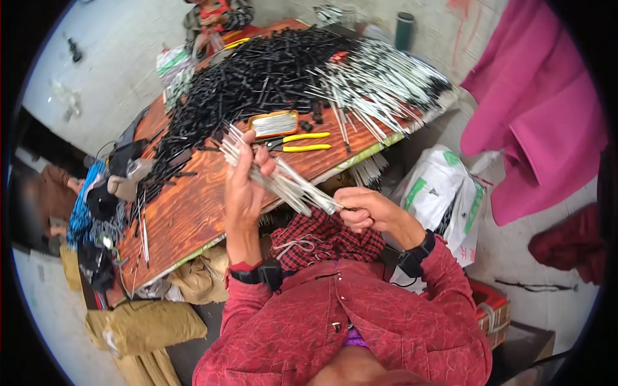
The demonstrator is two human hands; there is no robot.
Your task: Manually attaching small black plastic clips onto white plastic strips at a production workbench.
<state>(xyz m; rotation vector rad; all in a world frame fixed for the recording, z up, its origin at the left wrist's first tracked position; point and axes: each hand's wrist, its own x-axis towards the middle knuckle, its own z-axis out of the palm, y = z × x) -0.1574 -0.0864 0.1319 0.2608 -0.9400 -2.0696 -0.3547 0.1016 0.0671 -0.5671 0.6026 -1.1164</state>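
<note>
My left hand (243, 183) is closed around a loose bundle of thin white rods (286, 184), which fan out above and below the fingers. The bundle is over the near edge of the table, in front of my lap. My right hand (365, 211) is closed in a pinch at the lower right end of one of these rods, where a dark tip shows at the fingers. Just beyond the left hand, pliers with yellow handles (306, 148) lie on the table beside an orange-rimmed tin (250, 127) of fine metal pins.
A heap of black plastic parts (257, 77) covers the reddish wooden table (212, 199). White rods with black ends (393, 74) are piled at the right. A dark green cylinder (403, 32) stands behind. White sack (444, 183) at right; wrapped brown bundle (154, 327) at lower left. Two people sit nearby.
</note>
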